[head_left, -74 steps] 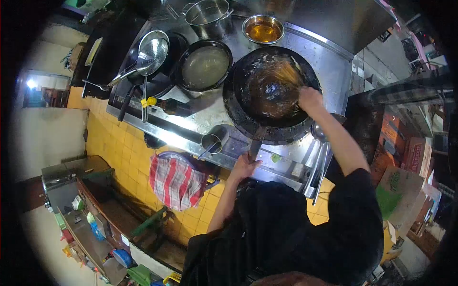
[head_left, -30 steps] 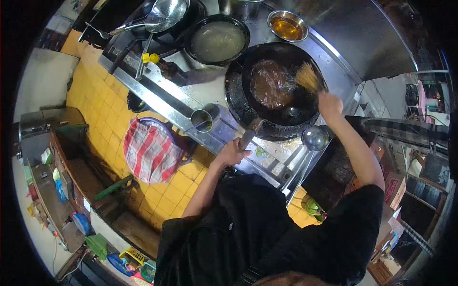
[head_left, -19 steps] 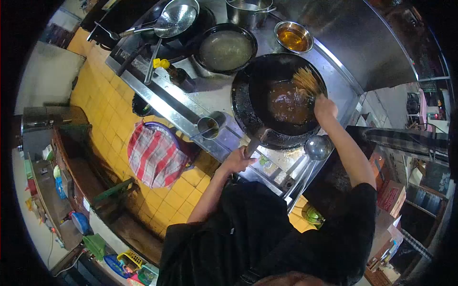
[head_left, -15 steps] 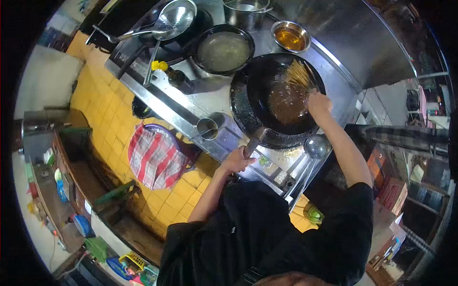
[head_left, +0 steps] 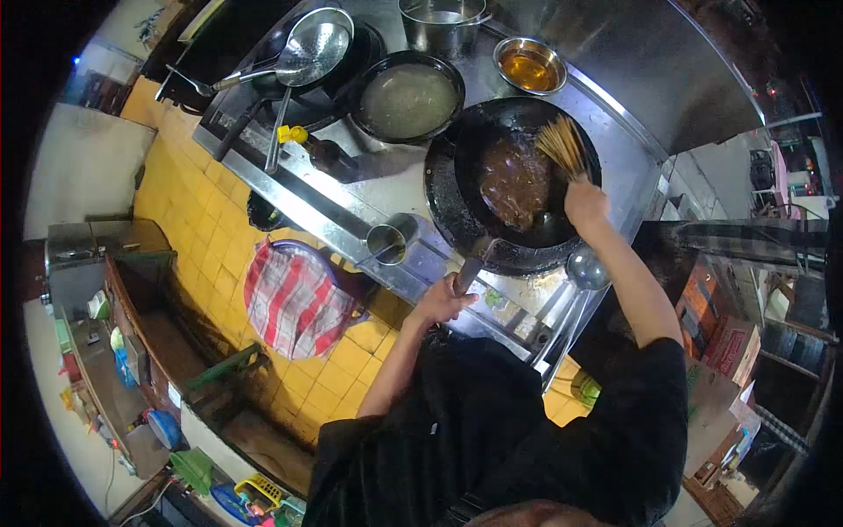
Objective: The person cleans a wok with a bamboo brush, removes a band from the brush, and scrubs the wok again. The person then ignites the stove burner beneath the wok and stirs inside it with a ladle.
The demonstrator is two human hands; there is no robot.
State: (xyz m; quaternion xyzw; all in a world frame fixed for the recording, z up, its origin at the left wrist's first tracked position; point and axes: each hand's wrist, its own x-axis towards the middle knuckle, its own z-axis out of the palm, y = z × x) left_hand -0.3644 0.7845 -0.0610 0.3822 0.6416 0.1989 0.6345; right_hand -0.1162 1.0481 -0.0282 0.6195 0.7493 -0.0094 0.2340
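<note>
My left hand [head_left: 442, 301] is wrapped round the wooden handle [head_left: 469, 273] of a black wok [head_left: 471, 145]. Brown, foamy liquid [head_left: 511, 180] lies in the wok, mostly toward its left and middle. In my right hand [head_left: 587, 209] is a bamboo wok brush [head_left: 563, 145], its splayed bristles against the inner wall at the right. The wok rests at a tilt over the burner. A ladle [head_left: 587, 267] lies just below the wok's right edge, close to my right forearm. Left of the handle stands a metal cup [head_left: 387, 243] with a utensil in it.
Behind the wok are a metal bowl of amber liquid [head_left: 530, 68] and a pot [head_left: 439, 26]. A second wok with cloudy liquid [head_left: 409, 102] sits to the left, near a strainer [head_left: 314, 47] and a yellow-capped bottle [head_left: 327, 155]. A striped cloth [head_left: 297, 299] covers a tub below the counter.
The brush has moved to the wok's right side, its bristles turned more upright. The brown liquid has swirled leftward. My left hand keeps its hold on the handle.
</note>
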